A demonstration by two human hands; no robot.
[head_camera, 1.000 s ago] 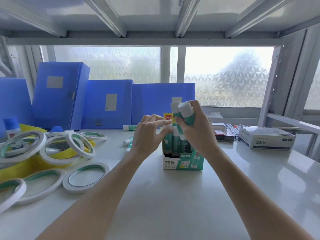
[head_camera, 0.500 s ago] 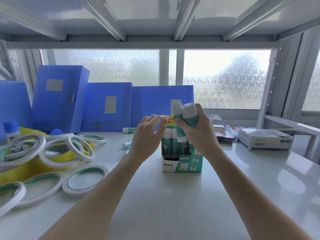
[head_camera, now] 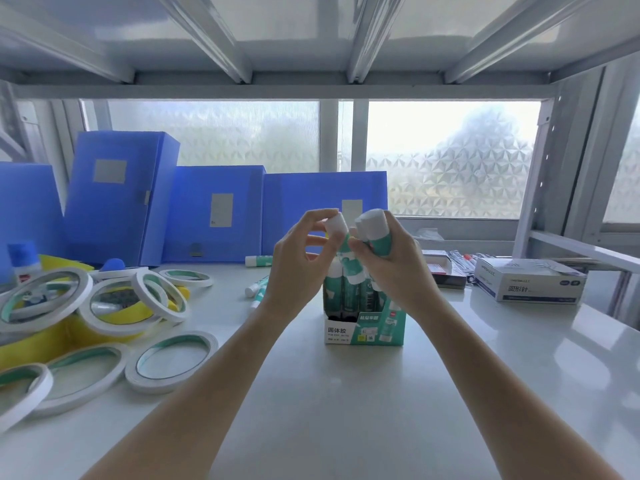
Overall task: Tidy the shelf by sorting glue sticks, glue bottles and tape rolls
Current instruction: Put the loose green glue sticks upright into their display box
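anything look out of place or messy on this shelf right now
Yes. A few glue sticks lie loose on the shelf behind the left hand, outside the glue stick box. The tape rolls are scattered at the left, some leaning on each other over something yellow, not stacked.

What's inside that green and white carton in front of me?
The carton holds upright glue sticks with white caps, standing near its left side. The right hand and wrist cover its right part, so the count and the bottom stay hidden.
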